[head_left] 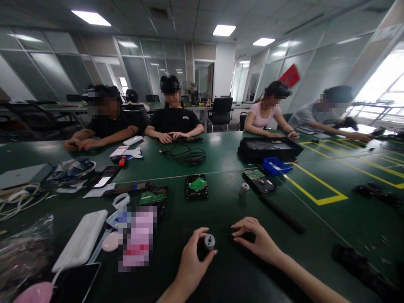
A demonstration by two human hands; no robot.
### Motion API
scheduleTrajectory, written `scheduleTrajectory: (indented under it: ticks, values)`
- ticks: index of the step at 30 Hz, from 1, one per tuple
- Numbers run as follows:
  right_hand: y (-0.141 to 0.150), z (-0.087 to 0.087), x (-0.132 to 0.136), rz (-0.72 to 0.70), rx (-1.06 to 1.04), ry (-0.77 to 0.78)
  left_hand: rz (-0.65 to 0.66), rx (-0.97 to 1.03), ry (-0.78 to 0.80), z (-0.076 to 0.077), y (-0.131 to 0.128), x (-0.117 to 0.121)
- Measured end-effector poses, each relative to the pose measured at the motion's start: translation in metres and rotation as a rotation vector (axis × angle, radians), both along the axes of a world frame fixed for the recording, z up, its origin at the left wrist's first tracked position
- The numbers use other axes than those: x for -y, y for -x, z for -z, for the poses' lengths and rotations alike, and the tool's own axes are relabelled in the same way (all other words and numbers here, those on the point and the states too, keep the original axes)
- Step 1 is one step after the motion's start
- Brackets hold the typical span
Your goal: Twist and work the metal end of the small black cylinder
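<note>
Small metal motor (209,242), one: at the near side of the green table (221,212), pinched between thumb and fingers of the left hand (193,257). Right hand (259,240): beside it, half open, empty. Beyond: metal cylinder (244,189); hard drive (204,195).

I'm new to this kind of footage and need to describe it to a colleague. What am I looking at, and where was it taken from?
There is no robot here: you see a person's own two bare hands, in one picture from a camera worn on that person's head, looking forward and down. The left hand holds a small metal cylinder. The right hand is beside it, fingers and thumb apart, with nothing visible between them. On the green table lie another metal cylinder, a coiled black cable, a blue tray and several green circuit boards, one near the middle. Other people sit across the table.
</note>
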State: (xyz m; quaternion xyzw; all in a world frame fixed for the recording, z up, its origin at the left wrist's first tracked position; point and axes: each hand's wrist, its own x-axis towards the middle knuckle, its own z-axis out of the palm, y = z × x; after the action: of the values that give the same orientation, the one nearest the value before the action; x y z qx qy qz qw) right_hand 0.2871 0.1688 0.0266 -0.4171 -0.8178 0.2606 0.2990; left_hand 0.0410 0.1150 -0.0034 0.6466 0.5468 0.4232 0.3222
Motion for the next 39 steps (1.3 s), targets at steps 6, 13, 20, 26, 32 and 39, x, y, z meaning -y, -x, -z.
scheduleTrajectory:
  ticks: [6, 13, 20, 26, 32, 39]
  values:
    - [0.045, -0.035, 0.004, -0.123, -0.112, -0.074, -0.003, 0.002, -0.015, -0.003, -0.001, -0.001]
    - [0.070, -0.033, 0.001, -0.201, -0.125, -0.077, 0.013, 0.027, 0.007, -0.003, 0.000, 0.000]
    - [0.075, -0.038, 0.003, -0.214, -0.079, -0.065, 0.029, 0.069, -0.006, -0.002, 0.000, 0.000]
    - [0.068, -0.036, 0.001, -0.190, -0.034, -0.061, 0.019, 0.060, -0.001, -0.004, -0.001, 0.000]
    - [0.070, -0.028, 0.005, -0.140, 0.004, -0.030, 0.022, 0.033, -0.002, -0.005, -0.001, -0.001]
    - [0.067, -0.036, -0.002, -0.108, -0.015, -0.042, 0.010, 0.019, 0.008, -0.001, -0.001, -0.001]
